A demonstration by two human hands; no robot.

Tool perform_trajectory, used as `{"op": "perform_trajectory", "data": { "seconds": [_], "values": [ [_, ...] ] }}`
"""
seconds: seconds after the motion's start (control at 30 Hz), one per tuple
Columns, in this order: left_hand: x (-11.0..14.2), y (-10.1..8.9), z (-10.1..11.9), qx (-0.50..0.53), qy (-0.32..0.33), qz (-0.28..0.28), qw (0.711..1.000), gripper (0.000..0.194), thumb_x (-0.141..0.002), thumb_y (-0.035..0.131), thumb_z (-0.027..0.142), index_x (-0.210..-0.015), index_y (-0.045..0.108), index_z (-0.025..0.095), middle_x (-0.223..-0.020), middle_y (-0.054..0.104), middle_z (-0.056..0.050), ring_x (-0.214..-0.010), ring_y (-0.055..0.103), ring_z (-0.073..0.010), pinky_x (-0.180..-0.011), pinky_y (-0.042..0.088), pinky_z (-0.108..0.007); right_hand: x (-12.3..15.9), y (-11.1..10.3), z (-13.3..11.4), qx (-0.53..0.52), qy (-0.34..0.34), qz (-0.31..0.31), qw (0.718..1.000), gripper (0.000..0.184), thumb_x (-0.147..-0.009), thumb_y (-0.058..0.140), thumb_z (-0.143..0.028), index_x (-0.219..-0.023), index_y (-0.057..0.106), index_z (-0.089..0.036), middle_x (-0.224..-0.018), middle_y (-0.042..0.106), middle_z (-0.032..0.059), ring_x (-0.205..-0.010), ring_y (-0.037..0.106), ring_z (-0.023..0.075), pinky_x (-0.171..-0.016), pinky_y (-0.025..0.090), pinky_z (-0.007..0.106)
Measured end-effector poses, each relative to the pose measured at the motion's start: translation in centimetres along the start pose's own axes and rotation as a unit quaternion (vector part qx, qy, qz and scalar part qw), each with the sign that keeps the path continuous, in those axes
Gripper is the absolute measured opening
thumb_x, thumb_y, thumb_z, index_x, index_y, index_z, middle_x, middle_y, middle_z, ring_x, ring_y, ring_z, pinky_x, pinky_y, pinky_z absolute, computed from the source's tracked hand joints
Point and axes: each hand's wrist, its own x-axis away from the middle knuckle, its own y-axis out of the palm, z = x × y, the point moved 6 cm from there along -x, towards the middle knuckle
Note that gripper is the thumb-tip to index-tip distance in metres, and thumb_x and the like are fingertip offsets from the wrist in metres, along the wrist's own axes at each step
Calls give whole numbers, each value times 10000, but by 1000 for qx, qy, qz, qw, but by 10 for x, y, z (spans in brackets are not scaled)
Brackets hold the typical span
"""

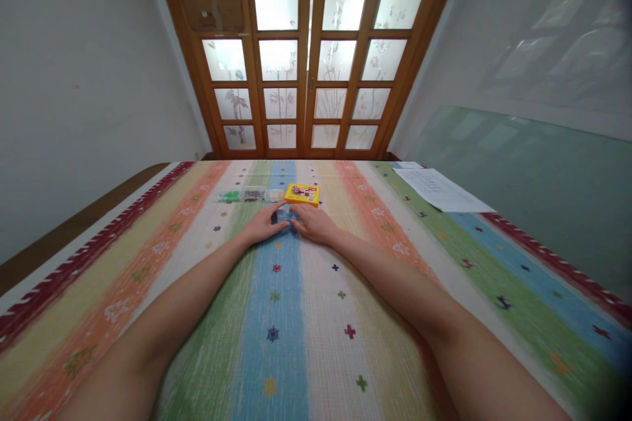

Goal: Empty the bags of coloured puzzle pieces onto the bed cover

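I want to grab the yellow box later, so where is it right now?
In the head view, the yellow box lies on the striped tablecloth, just beyond the right hand.

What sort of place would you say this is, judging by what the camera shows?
Probably a room in a home, perhaps a dining room: a striped tablecloth covers the table, and wooden doors with patterned glass panes stand beyond it.

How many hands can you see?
2. The left hand and the right hand are either side of a small clear thing, near the yellow box. None seem hidden.
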Motion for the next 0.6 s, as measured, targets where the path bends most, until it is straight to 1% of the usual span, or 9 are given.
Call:
{"op": "perform_trajectory", "data": {
  "seconds": [0.1, 0.2, 0.33, 0.4, 0.47, 0.53, 0.6],
  "values": [
    [-1, -2, -7, 22, -25, 25, 999, 737, -903, 667, 544, -1542, 507, 212, -1482, 617, -98, -1295, 610, -284, -1132, 473, -431, -4, 5, -2, 31, -44, 2, 999, 322, -1068, 471, -321, -1338, 566, -173, -1309, 678, 146, -1224, 630, 251, -1019, 486, 391],
    [-2, -1, -10, 48, -35, 45, 997, 740, -904, 663, 561, -1531, 517, 196, -1438, 647, -105, -1207, 648, -285, -1065, 507, -433, -4, 5, -2, 66, -69, 14, 995, 279, -1053, 491, -247, -1307, 570, -163, -1272, 691, 143, -1188, 644, 236, -979, 495, 360],
    [-4, -1, -10, 62, -26, 55, 996, 721, -897, 686, 544, -1512, 536, 199, -1421, 654, -110, -1134, 667, -275, -998, 526, -410, -2, 7, -3, 109, -59, 28, 992, 221, -1057, 494, -216, -1249, 582, -151, -1169, 717, 138, -1064, 678, 227, -880, 504, 325],
    [-4, -1, -10, 73, -20, 62, 995, 716, -895, 697, 527, -1510, 536, 195, -1456, 627, -125, -1160, 655, -282, -996, 524, -408, -1, 7, -6, 127, -55, 37, 990, 209, -1078, 448, -206, -1219, 590, -147, -1122, 722, 137, -1018, 684, 226, -855, 501, 322],
    [-4, -2, -8, 87, -9, 65, 994, 704, -893, 705, 503, -1503, 538, 192, -1484, 599, -136, -1191, 640, -289, -1004, 520, -413, 1, 7, -10, 142, -62, 46, 987, 230, -1091, 407, -198, -1212, 594, -142, -1116, 719, 145, -1012, 683, 233, -849, 501, 329],
    [-3, 0, -3, 96, 6, 54, 994, 720, -864, 740, 477, -1496, 539, 200, -1481, 593, -141, -1202, 633, -293, -1013, 517, -418, 1, 4, -12, 159, -60, 61, 984, 259, -1092, 389, -189, -1253, 585, -134, -1134, 714, 159, -1014, 680, 244, -842, 506, 338],
    [-2, 2, 2, 103, 19, 40, 994, 780, -817, 787, 449, -1509, 522, 206, -1451, 607, -147, -1207, 629, -299, -1026, 512, -425, 0, 0, -9, 174, -36, 82, 981, 295, -1086, 391, -174, -1320, 564, -129, -1134, 714, 165, -1001, 681, 247, -828, 510, 333]
  ]
}}
